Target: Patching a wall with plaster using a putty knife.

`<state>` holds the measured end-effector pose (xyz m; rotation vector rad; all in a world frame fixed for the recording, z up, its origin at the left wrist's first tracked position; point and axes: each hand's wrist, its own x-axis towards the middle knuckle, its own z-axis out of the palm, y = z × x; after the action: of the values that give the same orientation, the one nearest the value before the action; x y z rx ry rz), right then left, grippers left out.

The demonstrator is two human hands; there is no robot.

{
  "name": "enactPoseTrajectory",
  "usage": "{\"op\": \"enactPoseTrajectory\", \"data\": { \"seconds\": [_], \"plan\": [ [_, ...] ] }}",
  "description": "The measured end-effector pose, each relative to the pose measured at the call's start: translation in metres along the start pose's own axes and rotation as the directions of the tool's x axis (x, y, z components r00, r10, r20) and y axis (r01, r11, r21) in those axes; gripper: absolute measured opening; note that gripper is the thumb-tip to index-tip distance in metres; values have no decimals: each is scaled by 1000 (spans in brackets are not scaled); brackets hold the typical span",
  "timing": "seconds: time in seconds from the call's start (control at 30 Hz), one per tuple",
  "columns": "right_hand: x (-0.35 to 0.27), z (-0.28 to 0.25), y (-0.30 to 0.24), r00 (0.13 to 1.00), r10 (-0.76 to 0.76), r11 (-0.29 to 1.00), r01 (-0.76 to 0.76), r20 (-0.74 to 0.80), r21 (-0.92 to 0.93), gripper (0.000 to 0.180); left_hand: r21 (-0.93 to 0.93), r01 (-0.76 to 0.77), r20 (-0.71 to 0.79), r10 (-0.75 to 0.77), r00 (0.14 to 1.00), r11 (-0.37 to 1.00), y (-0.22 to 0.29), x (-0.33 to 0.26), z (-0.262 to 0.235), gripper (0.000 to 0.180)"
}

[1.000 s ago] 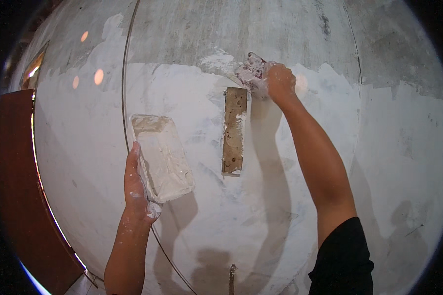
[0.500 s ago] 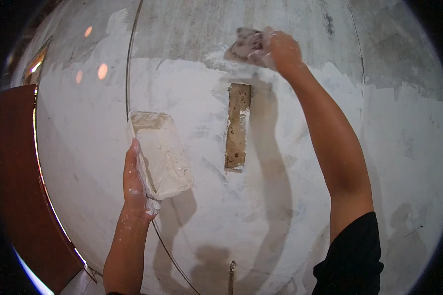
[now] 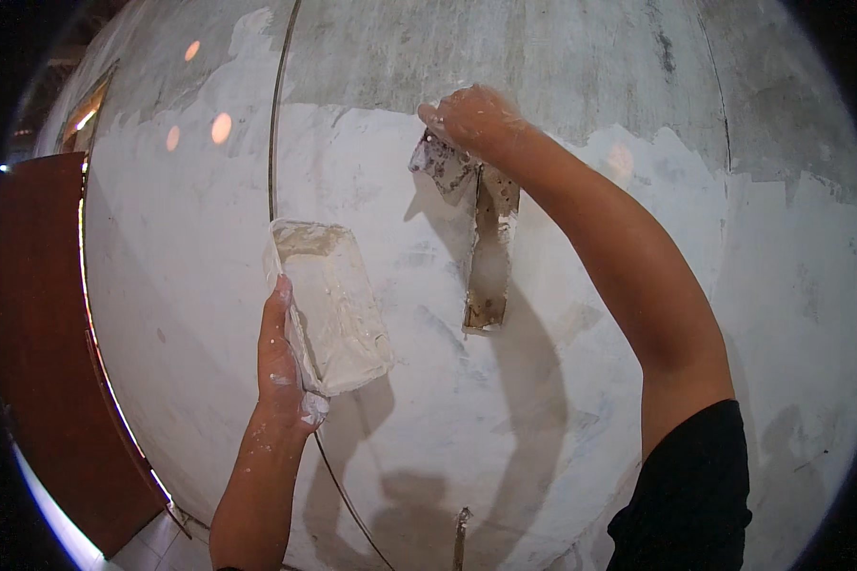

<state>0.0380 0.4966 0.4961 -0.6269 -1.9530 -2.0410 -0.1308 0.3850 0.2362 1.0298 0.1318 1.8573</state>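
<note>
My left hand (image 3: pixel 284 366) grips a rectangular plastic tub (image 3: pixel 338 300) smeared with white filler, thumb along its side; white paste clings to the fingers. Higher up, my right hand (image 3: pixel 473 122) is closed around a putty knife (image 3: pixel 443 164), whose stained blade points down toward the wall. The handle is hidden in the fist. Just below and right of the blade, a tall narrow recess (image 3: pixel 488 276) with a brown bottom is cut into the wall. White filler coats the wall (image 3: pixel 428 371) around it, while bare grey plaster (image 3: pixel 543 57) shows above.
A dark cable (image 3: pixel 277 124) runs down the wall behind the tub and reappears beneath it. At the far left stands a reddish-brown door panel (image 3: pixel 38 333). A narrow slot (image 3: pixel 461 538) opens low in the wall. My shadow falls across the coating.
My right hand has come down and to the left with the putty knife, from the grey plaster to beside the recess top. The view has shifted slightly; my left hand still holds the tub.
</note>
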Motion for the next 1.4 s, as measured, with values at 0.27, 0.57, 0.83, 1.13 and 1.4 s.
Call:
{"op": "enactPoseTrajectory", "data": {
  "seconds": [0.27, 0.57, 0.83, 1.13, 1.4],
  "plan": [
    [9, 24, -12, 998, 50, 998, -49, 24, -45, 13, -62, -1, 39, 3, 999, 998, -14, 12, -18, 66],
    [-3, 5, 14, 852, 512, 858, -513, -111, 15, 23, -100, 29, 14, -27, 1000, 995, -16, 10, -20, 65],
    [-49, 8, 64, 851, 487, 855, -511, -195, -92, 27, -118, 0, 28, 3, 1000, 993, -6, 8, -8, 59],
    [-47, -10, 26, 840, 539, 841, -541, 61, 15, 29, -61, 35, 43, -33, 999, 998, -8, 1, 3, 62],
    [-53, 1, 19, 793, 607, 792, -609, 57, 40, 25, -67, 36, 19, -35, 999, 997, -14, 6, -1, 60]
  ]
}}
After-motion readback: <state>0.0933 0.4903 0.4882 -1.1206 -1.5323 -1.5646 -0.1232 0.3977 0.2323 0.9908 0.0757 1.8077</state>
